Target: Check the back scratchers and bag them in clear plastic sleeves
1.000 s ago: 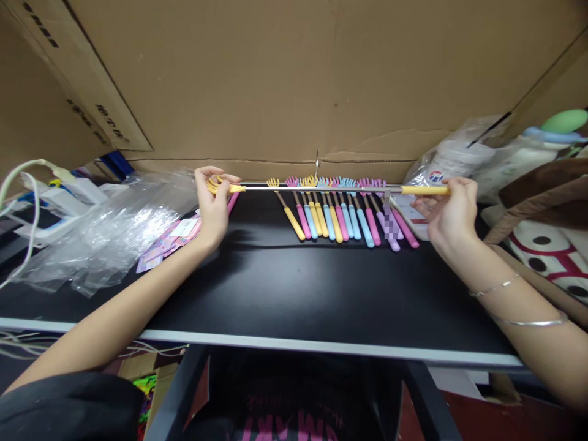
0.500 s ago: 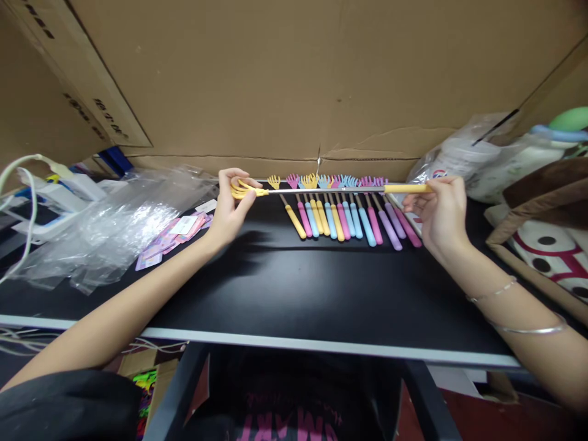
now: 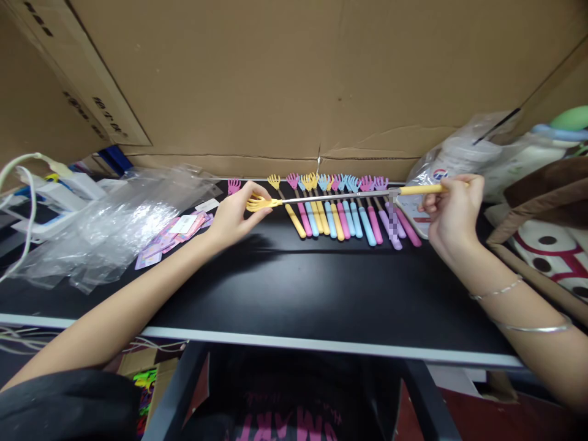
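Head view, mid-frame: left hand (image 3: 236, 214) pinched claw (image 3: 265, 203), right hand (image 3: 454, 214) gripped handle (image 3: 421, 190) of one yellow scratcher (image 3: 342, 196), already extended; scratcher row (image 3: 337, 223) behind lay short, unheld.

Workspace, possibly a home one, black desk (image 3: 303, 294), cardboard wall (image 3: 257, 79), clear plastic bags (image 3: 114, 229), pale cable (image 3: 48, 162)

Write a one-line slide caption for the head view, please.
Left hand and right hand hold a yellow back scratcher above a black table.
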The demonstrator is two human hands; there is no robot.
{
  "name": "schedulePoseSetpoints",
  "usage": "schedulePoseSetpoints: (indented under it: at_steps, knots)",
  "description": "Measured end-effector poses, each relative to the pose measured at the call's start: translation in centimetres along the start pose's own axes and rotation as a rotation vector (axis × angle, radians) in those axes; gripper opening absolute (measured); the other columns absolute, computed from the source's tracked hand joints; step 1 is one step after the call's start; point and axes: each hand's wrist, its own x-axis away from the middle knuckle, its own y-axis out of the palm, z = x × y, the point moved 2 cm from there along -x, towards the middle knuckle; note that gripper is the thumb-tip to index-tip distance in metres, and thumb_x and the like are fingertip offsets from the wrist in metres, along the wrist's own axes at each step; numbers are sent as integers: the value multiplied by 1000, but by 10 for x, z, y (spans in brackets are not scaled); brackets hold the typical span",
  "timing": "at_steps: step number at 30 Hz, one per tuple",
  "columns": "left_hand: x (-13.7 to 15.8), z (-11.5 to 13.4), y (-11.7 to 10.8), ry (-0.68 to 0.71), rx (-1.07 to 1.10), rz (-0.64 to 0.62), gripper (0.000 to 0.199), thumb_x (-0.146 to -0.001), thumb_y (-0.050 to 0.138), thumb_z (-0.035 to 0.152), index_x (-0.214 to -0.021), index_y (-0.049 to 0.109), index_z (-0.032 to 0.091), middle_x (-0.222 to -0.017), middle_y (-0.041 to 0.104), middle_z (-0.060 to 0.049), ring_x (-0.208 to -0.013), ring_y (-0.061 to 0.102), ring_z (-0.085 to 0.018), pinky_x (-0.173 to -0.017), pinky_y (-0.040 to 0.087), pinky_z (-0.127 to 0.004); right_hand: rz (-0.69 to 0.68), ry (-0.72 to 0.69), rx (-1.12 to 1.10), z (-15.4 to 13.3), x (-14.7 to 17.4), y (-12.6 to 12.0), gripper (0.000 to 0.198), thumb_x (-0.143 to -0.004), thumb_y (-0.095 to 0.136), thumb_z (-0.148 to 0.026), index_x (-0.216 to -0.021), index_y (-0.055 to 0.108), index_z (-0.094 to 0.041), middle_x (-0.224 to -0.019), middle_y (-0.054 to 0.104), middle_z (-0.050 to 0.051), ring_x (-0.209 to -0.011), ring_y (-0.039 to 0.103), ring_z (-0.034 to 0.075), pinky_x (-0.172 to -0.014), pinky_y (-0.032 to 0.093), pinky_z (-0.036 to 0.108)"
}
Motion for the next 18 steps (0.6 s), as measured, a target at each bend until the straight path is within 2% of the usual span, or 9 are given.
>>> schedulePoseSetpoints:
  at_steps: [6,10,15,18]
  knots:
    - [-1,-8,-4,62,83,102,25,-87,59,37,-101,45,23,-94,61,-3,-76,64,-16,-71,48,-29,-141,107,48,2,6,4,28,-61,57,-24,-79,36,-27,-43,42,-12,-32,38,9,-31,25,18]
    - [-2,-9,-9,84,162,169,31,-87,58,42,-105,40,25,-99,56,-3,-67,64,-14,-70,51,-30,-219,171,31,5,11,7,27,-60,57,-22,-77,36,-26,-41,46,-12,-32,39,10,-34,32,19]
    - [-2,-5,-8,-3,221,198,42,-79,67,49,-106,44,26,-96,55,-3,-77,63,-18,-75,52,-36,-196,152,14,5,14,8,27,-59,58,-24,-73,35,-25,-40,45,-12,-32,40,9,-33,31,17]
    - [0,1,-4,-77,316,208,42,-79,68,48,-106,45,26,-94,55,-2,-73,63,-17,-73,52,-35,-143,107,1,2,14,7,26,-58,58,-26,-70,35,-25,-39,41,-13,-32,40,9,-31,30,17]
